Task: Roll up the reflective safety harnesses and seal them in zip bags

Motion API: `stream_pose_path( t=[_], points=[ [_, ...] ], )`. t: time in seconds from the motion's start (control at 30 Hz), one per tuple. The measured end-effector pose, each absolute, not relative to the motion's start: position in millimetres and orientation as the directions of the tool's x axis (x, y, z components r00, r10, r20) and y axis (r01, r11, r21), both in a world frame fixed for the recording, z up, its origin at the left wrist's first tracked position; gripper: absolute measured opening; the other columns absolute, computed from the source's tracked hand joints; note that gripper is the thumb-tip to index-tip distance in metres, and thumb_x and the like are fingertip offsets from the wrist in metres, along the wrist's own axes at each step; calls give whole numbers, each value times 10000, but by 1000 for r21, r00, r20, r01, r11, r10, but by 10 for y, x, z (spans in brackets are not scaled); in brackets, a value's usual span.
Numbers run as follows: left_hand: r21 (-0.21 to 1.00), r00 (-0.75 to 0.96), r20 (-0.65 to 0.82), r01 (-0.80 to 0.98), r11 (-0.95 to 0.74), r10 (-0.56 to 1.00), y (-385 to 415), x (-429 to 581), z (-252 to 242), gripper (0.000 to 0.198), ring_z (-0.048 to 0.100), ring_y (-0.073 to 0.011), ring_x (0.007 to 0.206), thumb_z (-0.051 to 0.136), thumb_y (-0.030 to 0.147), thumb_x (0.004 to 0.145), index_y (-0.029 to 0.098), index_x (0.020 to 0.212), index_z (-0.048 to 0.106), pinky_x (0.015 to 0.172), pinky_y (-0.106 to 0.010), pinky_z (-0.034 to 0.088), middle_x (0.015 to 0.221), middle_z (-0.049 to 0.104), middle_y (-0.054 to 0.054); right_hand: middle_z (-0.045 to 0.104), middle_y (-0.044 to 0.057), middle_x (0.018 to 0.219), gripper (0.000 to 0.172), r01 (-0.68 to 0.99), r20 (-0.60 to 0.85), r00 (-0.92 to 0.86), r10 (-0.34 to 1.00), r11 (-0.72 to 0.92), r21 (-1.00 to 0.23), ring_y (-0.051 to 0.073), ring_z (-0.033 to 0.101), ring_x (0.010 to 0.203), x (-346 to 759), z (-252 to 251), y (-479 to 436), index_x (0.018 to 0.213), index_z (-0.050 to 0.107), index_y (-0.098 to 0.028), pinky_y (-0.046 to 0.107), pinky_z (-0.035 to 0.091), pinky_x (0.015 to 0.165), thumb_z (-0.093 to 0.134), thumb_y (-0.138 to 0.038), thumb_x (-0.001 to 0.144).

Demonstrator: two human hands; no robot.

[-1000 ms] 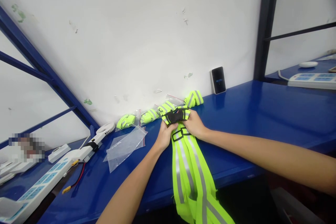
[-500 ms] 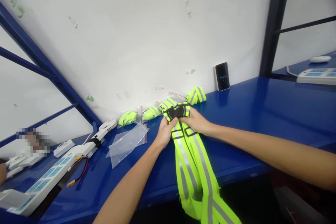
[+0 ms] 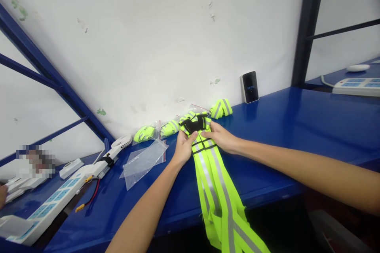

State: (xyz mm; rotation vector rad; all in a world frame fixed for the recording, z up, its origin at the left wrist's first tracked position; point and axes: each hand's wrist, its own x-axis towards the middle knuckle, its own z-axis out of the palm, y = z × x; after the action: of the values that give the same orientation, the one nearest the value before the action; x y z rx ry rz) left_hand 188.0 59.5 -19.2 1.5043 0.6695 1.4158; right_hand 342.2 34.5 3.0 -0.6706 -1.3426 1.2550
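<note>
In the head view, the left hand (image 3: 184, 148) and right hand (image 3: 220, 137) meet at the bench's (image 3: 282, 126) far side, both gripping the top of a neon-yellow reflective vest (image 3: 215, 193). Its black straps (image 3: 192, 125) lie bunched between them, and the rest hangs in long strips over the bench's front edge. The left fingers (image 3: 190, 139) pinch the fabric against the thumb; the right fingers (image 3: 207, 134) lie pressed together across the black webbing.

Beyond the hands, rolled vests (image 3: 170, 128) lie in plastic bags along the wall, and a flat clear bag (image 3: 143, 167) sits beside the left hand. A black clock (image 3: 249, 87) stands farther right. Two power strips (image 3: 356, 87) (image 3: 56, 201) sit at the edges. Something at the far left edge may be another person's hand (image 3: 2, 195), though it is too cut off to tell.
</note>
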Motion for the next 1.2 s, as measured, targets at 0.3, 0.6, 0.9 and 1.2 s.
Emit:
stream_pose_path(
  t=[0.3, 0.6, 0.9, 1.2],
  points=[
    [891, 211, 450, -170, -421, 868, 609, 1851, -242, 426, 575, -214, 1121, 717, 313, 774, 220, 1145, 528, 1006, -378, 408, 1131, 650, -46, 685, -10, 1064, 534, -324, 222, -223, 949, 143, -935, 202, 612, 1031, 3431, -37, 358, 1221, 521, -264, 347, 459, 923, 620, -122, 716],
    [905, 210, 424, -126, -406, 881, 653, 1759, -111, 240, 592, -163, 854, 720, 187, 668, 191, 870, 592, 822, -284, 438, 855, 620, 19, 696, 41, 768, 298, -594, 42, -475, 879, -285, -752, 217, 667, 712, 3454, 196, 237, 934, 632, -180, 337, 544, 674, 507, -441, 861],
    [915, 320, 346, -321, -243, 882, 339, 1861, 73, 340, 629, -164, 792, 629, 337, 797, 268, 1098, 485, 718, -280, 482, 916, 630, 17, 665, -16, 725, 394, -475, 141, -319, 937, -29, -880, 157, 634, 578, 3558, 195, 321, 1186, 565, -254, 267, 528, 548, 581, -188, 798],
    [912, 193, 308, -339, -231, 932, 607, 1796, -73, 529, 632, -246, 1027, 801, 257, 650, 157, 1129, 597, 939, -382, 469, 1141, 660, -109, 699, 66, 1031, 440, -406, 149, -271, 951, 28, -913, 185, 675, 876, 3590, 78, 493, 1128, 616, -180, 326, 555, 849, 718, -94, 708]
  ],
)
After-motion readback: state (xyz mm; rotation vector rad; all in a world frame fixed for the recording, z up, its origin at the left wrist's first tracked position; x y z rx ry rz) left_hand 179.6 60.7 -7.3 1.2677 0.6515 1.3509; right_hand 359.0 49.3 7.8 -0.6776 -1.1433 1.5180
